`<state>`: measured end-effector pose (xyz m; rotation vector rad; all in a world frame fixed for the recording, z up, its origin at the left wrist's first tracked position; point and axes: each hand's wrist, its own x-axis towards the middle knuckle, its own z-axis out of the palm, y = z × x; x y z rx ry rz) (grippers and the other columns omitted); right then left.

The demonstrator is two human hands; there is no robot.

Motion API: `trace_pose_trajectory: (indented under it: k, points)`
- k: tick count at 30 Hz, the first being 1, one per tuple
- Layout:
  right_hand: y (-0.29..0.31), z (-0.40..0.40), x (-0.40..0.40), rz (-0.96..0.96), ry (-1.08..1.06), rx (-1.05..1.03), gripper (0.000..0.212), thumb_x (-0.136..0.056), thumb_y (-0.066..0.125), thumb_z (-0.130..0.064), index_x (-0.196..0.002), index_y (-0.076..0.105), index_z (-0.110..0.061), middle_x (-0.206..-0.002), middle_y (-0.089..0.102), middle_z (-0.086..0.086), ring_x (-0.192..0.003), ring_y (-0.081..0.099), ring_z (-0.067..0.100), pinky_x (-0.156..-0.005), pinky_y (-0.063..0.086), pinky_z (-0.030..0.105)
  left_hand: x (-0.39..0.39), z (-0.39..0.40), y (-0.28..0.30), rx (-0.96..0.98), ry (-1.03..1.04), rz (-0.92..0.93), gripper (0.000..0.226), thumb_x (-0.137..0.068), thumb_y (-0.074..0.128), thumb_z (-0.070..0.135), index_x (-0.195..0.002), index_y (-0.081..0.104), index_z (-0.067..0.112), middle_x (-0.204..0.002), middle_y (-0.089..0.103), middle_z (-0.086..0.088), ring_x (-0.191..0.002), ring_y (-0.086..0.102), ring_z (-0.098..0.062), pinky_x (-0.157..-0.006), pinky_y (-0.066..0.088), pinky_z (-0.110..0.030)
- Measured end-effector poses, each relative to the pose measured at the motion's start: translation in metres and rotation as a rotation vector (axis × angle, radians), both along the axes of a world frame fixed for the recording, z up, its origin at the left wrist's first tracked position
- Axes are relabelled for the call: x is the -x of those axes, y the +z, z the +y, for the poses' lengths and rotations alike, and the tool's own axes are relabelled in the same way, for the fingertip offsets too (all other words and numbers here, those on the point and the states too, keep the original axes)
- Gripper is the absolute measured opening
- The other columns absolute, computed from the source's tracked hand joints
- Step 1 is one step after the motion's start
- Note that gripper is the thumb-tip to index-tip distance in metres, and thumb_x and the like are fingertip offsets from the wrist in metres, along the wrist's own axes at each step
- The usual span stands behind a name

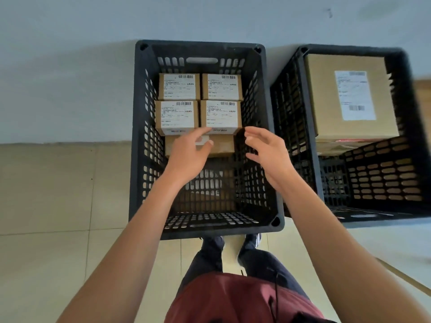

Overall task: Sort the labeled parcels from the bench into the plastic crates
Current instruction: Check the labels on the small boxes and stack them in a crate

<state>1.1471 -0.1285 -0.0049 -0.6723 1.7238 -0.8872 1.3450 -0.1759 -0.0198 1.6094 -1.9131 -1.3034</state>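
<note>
1. Parcels sit in the black plastic crate point(140, 141) at the centre of the view: four small labeled boxes point(200, 101) stand two by two against its 12 o'clock wall, labels up, each touching its neighbours.
2. A fifth small box point(221, 146) lies lower down, just at 6 o'clock of that block, partly hidden under the left hand point(189, 155).
3. The left hand reaches into the crate with its fingers stretched forward over the fifth box, the tips near the front edge of the block; whether they touch it cannot be told.
4. The right hand point(268, 148) hovers at 3 o'clock of the left, fingers loosely spread and gripping nothing.
5. The step in hand looks like seating the fifth box. To do it well, the person would likely square it against the block, keep any label facing up, and start the next row without tilting it.
6. A second crate point(310, 136) stands at 3 o'clock, just beside the first, holding a large labeled box point(326, 101) on top of others.
7. Both crates rest on a pale tiled floor point(46, 194) against a grey wall point(70, 66). The bench is not in view.
</note>
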Motion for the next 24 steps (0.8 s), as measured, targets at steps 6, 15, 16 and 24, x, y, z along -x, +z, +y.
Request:
trace_pose_trajectory:
  k: [6, 15, 16, 24]
  points:
    - [0.035, 0.038, 0.036, -0.102, -0.036, 0.063, 0.029, -0.107, 0.057, -0.021, -0.135, 0.066, -0.028, -0.131, 0.07, -0.009, -0.123, 0.065, 0.008, -0.105, 0.055, 0.04, 0.03, 0.018, 0.031, -0.014, 0.019, 0.124, 0.038, -0.107, 0.055, 0.025, -0.144, 0.06, 0.026, -0.135, 0.06, 0.02, -0.106, 0.046, 0.028, -0.091, 0.03, -0.001]
    - [0.076, 0.138, 0.155, -0.19, -0.324, 0.218, 0.024, -0.105, 0.061, -0.023, -0.128, 0.07, -0.021, -0.124, 0.075, -0.003, -0.117, 0.07, 0.012, -0.104, 0.056, 0.043, 0.179, 0.083, 0.081, 0.026, -0.126, 0.293, 0.04, -0.104, 0.061, 0.026, -0.143, 0.059, 0.03, -0.13, 0.068, 0.015, -0.116, 0.063, 0.004, -0.104, 0.053, -0.033]
    - [0.08, 0.152, 0.17, -0.168, -0.352, 0.229, 0.024, -0.105, 0.061, -0.023, -0.128, 0.07, -0.021, -0.123, 0.075, -0.004, -0.116, 0.07, 0.011, -0.104, 0.056, 0.043, 0.198, 0.094, 0.086, 0.026, -0.143, 0.304, 0.041, -0.103, 0.062, 0.026, -0.144, 0.059, 0.028, -0.129, 0.069, 0.014, -0.115, 0.064, 0.003, -0.103, 0.054, -0.034]
    - [0.106, 0.27, 0.292, 0.014, -0.495, 0.336, 0.025, -0.105, 0.061, -0.021, -0.127, 0.07, -0.025, -0.12, 0.075, -0.01, -0.115, 0.069, 0.005, -0.099, 0.058, 0.037, 0.345, 0.188, 0.116, 0.041, -0.334, 0.335, 0.039, -0.103, 0.063, 0.021, -0.142, 0.061, 0.022, -0.125, 0.071, 0.012, -0.112, 0.065, 0.006, -0.091, 0.049, -0.009]
